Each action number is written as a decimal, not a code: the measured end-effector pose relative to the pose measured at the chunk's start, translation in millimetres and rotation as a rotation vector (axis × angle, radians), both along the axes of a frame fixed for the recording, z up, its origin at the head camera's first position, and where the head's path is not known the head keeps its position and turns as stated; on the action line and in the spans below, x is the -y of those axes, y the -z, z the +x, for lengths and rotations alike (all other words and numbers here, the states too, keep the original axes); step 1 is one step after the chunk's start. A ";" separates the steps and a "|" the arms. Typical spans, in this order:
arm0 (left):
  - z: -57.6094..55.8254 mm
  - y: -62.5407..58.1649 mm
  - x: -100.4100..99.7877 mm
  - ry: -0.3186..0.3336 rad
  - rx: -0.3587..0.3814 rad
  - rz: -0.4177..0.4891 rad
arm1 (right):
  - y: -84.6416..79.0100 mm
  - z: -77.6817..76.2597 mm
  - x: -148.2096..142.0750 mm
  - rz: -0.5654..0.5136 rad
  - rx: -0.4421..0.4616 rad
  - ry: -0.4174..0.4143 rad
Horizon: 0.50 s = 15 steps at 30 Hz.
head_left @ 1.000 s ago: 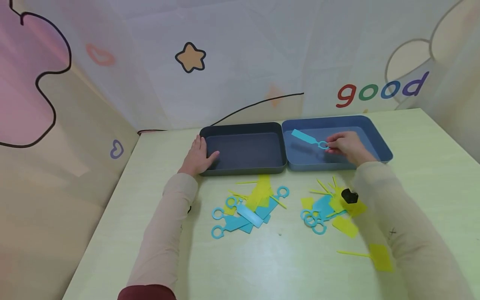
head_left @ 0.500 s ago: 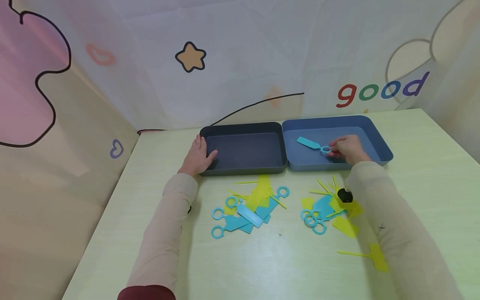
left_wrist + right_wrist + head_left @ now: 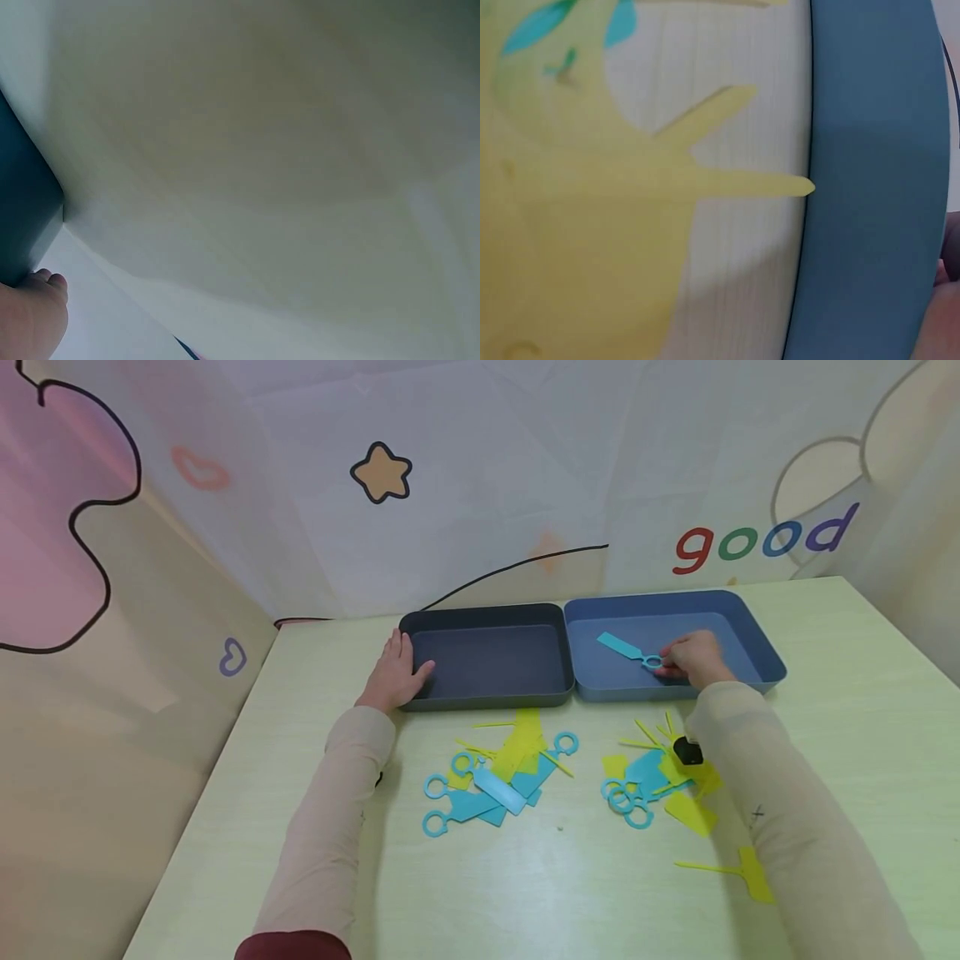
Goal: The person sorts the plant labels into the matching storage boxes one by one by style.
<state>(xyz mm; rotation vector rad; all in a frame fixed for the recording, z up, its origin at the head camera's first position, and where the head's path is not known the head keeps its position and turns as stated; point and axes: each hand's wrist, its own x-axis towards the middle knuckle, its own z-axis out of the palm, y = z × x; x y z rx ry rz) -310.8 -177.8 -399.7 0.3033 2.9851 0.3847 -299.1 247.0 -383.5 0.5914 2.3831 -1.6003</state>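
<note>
My right hand (image 3: 696,658) is low inside the blue tray (image 3: 761,652), its fingertips pinching the ring of a light-blue ring tag (image 3: 621,646). The tag's flat end points to the upper left, close over the tray floor; whether it touches is hard to tell. Against the left wall of the dark tray (image 3: 487,700) rests my left hand (image 3: 393,672), fingers straight along the outside and thumb over the rim. In the right wrist view the blue tray's wall (image 3: 877,172) hides most of that hand. The left wrist view catches part of the left hand (image 3: 34,315) beside the dark tray.
Before the dark tray lies a pile of light-blue ring tags (image 3: 498,791) and yellow tags (image 3: 517,747). Another mixed pile (image 3: 645,772) lies before the blue tray, partly under my right forearm. One yellow tag (image 3: 752,872) lies apart, nearer me. A printed cloth (image 3: 487,485) hangs behind.
My right hand has lowered into the blue tray with the light-blue ring tag, which shifted slightly right and nearer me. My left hand has stayed in place.
</note>
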 end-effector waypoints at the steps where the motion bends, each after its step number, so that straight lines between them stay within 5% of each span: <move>1: -0.1 0.0 0.0 0.000 -0.001 0.002 | -0.3 -0.2 0.4 0.009 -0.001 0.007; 7: -2.1 2.4 0.9 0.000 -0.006 0.006 | -1.8 0.1 6.0 0.183 -0.019 0.032; 15: -0.6 0.4 0.5 0.011 -0.012 0.009 | -8.0 4.9 8.5 0.464 -0.059 -0.039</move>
